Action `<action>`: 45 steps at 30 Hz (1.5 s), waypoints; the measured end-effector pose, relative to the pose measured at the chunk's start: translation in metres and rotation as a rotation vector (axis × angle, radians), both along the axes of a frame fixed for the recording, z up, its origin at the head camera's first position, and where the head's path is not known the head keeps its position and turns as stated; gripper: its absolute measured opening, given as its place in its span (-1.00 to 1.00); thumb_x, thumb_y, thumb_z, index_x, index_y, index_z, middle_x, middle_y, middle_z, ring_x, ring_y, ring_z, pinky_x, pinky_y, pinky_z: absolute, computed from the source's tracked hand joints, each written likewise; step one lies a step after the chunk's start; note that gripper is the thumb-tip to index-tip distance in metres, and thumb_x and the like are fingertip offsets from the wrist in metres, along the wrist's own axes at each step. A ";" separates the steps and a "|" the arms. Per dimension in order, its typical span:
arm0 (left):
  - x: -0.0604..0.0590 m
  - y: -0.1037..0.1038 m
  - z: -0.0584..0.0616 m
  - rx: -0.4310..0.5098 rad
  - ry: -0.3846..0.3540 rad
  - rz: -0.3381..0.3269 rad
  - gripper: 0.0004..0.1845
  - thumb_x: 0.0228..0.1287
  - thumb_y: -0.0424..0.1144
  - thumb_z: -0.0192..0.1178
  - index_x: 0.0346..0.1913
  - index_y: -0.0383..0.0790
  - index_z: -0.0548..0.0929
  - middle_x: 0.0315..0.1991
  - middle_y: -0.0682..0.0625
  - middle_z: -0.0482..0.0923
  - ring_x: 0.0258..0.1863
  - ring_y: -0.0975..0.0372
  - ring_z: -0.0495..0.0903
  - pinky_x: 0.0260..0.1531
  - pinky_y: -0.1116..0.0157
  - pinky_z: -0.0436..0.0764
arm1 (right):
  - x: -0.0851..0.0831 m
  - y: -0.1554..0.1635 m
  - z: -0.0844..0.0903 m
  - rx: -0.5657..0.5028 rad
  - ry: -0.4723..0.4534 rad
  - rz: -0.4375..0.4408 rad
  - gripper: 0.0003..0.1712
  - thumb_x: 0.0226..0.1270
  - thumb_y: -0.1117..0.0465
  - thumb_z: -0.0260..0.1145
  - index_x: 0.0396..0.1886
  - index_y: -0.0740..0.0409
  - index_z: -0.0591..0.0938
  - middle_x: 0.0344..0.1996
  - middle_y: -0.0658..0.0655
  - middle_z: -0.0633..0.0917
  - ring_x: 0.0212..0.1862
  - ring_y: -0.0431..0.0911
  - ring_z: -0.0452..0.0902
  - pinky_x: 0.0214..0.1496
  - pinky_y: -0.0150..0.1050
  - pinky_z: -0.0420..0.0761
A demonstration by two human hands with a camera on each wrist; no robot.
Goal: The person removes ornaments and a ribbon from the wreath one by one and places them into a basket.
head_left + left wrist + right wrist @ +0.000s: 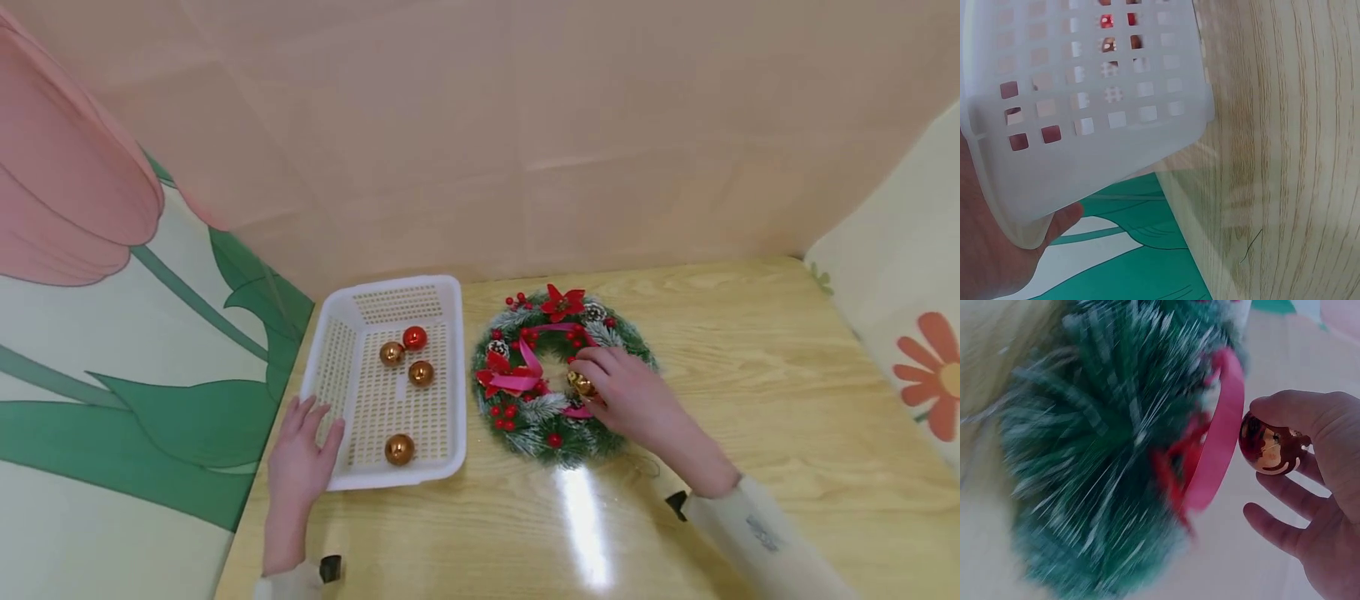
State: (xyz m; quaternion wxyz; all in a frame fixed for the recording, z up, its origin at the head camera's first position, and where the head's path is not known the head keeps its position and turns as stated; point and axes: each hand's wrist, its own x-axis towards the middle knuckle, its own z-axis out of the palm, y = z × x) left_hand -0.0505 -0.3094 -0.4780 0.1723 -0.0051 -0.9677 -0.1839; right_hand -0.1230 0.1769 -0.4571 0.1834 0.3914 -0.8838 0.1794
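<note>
- Gold bauble point(580, 383) sits in the right hand point(630, 396), pinched between thumb and fingers, its outer face left clear; such a hold probably suits something round and slick. In the right wrist view the third and fourth fingers spread loosely, away from the ball.
- That bauble is held over the inner side of the Christmas wreath point(543, 408), just beside a loop of pink ribbon point(1215, 437); whether the two touch is hard to tell.
- The wreath lies flat on the wood-grain table point(750, 375), decorated face up, presumably so that its ribbon, berries and red poinsettia point(562, 304) can be reached from above.
- White plastic basket point(459, 400) stands to the left, near the wreath, within easy reach. It carries a red bauble point(415, 337) and three gold ones, two near the red and one apart toward the close end; the raised walls likely stop them rolling off.
- The left hand point(300, 462) straddles the basket's near-left corner, its fingers holding the rim, apparently to steady it.
</note>
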 end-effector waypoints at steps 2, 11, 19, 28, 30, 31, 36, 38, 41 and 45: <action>-0.001 -0.001 0.000 -0.001 -0.013 0.005 -0.60 0.44 -0.15 0.24 0.10 -0.45 0.66 0.30 -0.39 0.48 0.43 -0.26 0.29 0.09 -0.32 0.49 | -0.003 -0.012 0.003 0.024 0.013 0.033 -0.28 -0.16 0.32 0.73 0.07 0.27 0.62 0.01 0.26 0.64 -0.02 0.20 0.59 -0.02 0.11 0.65; -0.003 -0.002 -0.004 -0.009 -0.019 0.006 -0.60 0.41 -0.16 0.26 0.09 -0.45 0.68 0.29 -0.39 0.49 0.42 -0.28 0.29 0.08 -0.31 0.51 | -0.008 -0.075 0.018 0.081 0.010 0.151 -0.35 0.03 0.22 0.68 0.15 0.13 0.62 0.08 0.14 0.63 0.05 0.08 0.57 0.01 -0.02 0.66; -0.004 -0.001 -0.005 -0.023 -0.001 0.000 -0.61 0.41 -0.17 0.27 0.08 -0.45 0.68 0.28 -0.39 0.50 0.41 -0.28 0.31 0.10 -0.31 0.50 | -0.010 -0.122 0.021 0.082 0.069 0.204 -0.42 0.11 0.20 0.60 0.14 0.09 0.60 0.08 0.09 0.62 0.06 0.07 0.57 0.13 -0.01 0.60; -0.005 -0.003 -0.007 -0.024 -0.003 -0.001 -0.61 0.40 -0.16 0.27 0.08 -0.44 0.68 0.28 -0.39 0.50 0.43 -0.27 0.29 0.11 -0.30 0.49 | -0.011 -0.170 0.020 0.155 0.105 0.246 -0.59 0.34 0.17 0.42 0.16 0.02 0.60 0.07 0.03 0.61 0.05 0.02 0.57 0.12 -0.06 0.58; -0.005 -0.004 -0.008 -0.025 -0.007 0.001 -0.60 0.40 -0.15 0.27 0.08 -0.44 0.68 0.29 -0.39 0.50 0.43 -0.27 0.29 0.09 -0.30 0.51 | -0.012 -0.180 0.016 0.178 0.101 0.248 -0.63 0.36 0.19 0.38 0.15 0.00 0.60 0.06 0.01 0.61 0.04 0.00 0.56 0.08 -0.08 0.58; -0.005 -0.004 -0.009 -0.024 -0.009 0.003 -0.60 0.40 -0.15 0.28 0.08 -0.44 0.68 0.29 -0.39 0.50 0.43 -0.26 0.29 0.08 -0.29 0.51 | -0.012 -0.184 0.015 0.187 0.094 0.250 -0.63 0.36 0.19 0.38 0.14 0.00 0.60 0.05 0.01 0.60 0.04 -0.01 0.56 0.08 -0.09 0.58; -0.005 -0.003 -0.009 -0.021 -0.012 0.001 -0.61 0.39 -0.16 0.28 0.08 -0.44 0.68 0.28 -0.39 0.50 0.43 -0.26 0.29 0.08 -0.29 0.52 | -0.014 -0.204 0.009 0.243 0.050 0.240 -0.68 0.37 0.19 0.37 0.09 -0.05 0.62 0.03 -0.02 0.60 0.03 -0.04 0.55 0.10 -0.12 0.55; -0.005 -0.002 -0.008 -0.021 -0.012 0.000 -0.61 0.39 -0.16 0.28 0.09 -0.44 0.67 0.28 -0.39 0.50 0.42 -0.27 0.29 0.10 -0.29 0.51 | -0.015 -0.211 0.009 0.268 0.034 0.222 -0.70 0.39 0.17 0.36 0.09 -0.07 0.64 0.03 -0.04 0.61 0.04 -0.05 0.55 0.09 -0.12 0.54; -0.004 -0.002 -0.008 -0.025 -0.005 -0.004 -0.61 0.39 -0.17 0.27 0.08 -0.44 0.67 0.27 -0.39 0.51 0.42 -0.28 0.30 0.10 -0.29 0.50 | -0.019 -0.220 0.008 0.313 0.021 0.190 -0.69 0.39 0.16 0.35 0.10 -0.09 0.65 0.03 -0.05 0.62 0.05 -0.05 0.56 0.09 -0.12 0.54; -0.004 -0.003 -0.007 -0.027 0.010 -0.009 -0.61 0.38 -0.17 0.28 0.08 -0.44 0.68 0.26 -0.39 0.51 0.41 -0.28 0.31 0.09 -0.30 0.51 | -0.025 -0.232 0.004 0.377 -0.023 0.181 -0.68 0.37 0.16 0.36 0.10 -0.11 0.66 0.02 -0.05 0.62 0.07 -0.05 0.55 0.11 -0.12 0.55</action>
